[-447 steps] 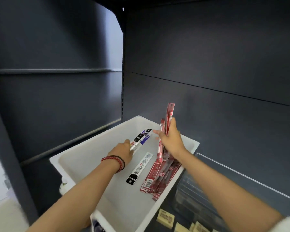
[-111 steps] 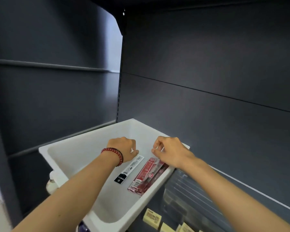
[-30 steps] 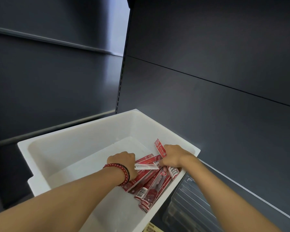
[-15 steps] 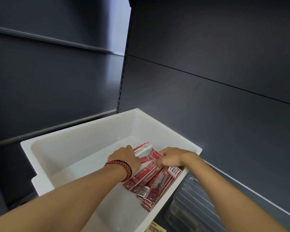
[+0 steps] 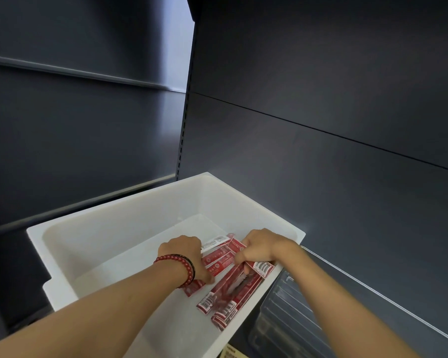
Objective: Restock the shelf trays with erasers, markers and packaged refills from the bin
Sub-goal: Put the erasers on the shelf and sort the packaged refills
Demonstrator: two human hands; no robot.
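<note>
Red refill packs (image 5: 226,286) sit gripped by knuckles-up left hand (image 5: 183,253) and right hand (image 5: 263,245) in the bin (image 5: 114,228).

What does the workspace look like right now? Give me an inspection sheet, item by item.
Surface: white bin, set against dark shelving.
Job's things: red refill packs piled loosely at the bin's right side; clear shelf tray beside the bin, lower right.
Clutter: cream packet at the bottom edge, partly cut off.
Hands: left hand and right hand both in the bin, fingers curled on the packs.
Cables: nothing seen.
Surroundings: dark shelf panels; red bead bracelet on the left wrist.
</note>
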